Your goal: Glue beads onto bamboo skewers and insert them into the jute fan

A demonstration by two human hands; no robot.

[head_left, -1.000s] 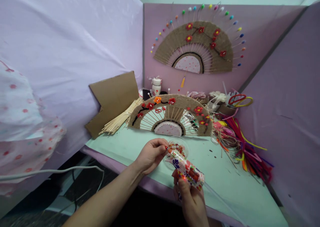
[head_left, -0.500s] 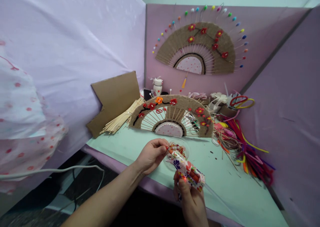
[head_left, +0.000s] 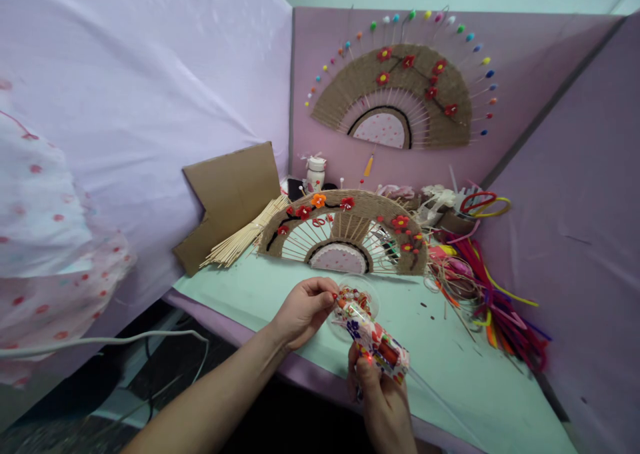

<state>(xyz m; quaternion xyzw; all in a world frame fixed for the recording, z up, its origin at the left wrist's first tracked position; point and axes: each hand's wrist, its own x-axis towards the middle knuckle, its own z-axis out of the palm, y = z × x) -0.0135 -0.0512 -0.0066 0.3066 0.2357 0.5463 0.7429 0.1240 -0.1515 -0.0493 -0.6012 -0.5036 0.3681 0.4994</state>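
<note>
Between finger and thumb of my left hand (head_left: 306, 313) is a small red bead (head_left: 335, 296). My right hand (head_left: 383, 394) is wrapped around the handle of a flower-patterned hot glue gun (head_left: 377, 337) with a small red light lit near my thumb. The gun's nozzle (head_left: 342, 302) points up and left and is at the bead; whether they touch I cannot tell. Partly hidden behind the gun is a clear round dish of beads (head_left: 374, 297). Just beyond stands a twine-wrapped fan (head_left: 360, 201) with red and orange flowers.
A second fan (head_left: 345, 87) hangs on the back panel, ringed by coloured pins. To the left are a bundle of thin sticks (head_left: 245, 234) and folded cardboard (head_left: 235, 181). Pipe cleaners (head_left: 505, 321) and scissors (head_left: 485, 204) are at the right. A white cable (head_left: 125, 339) hangs at lower left.
</note>
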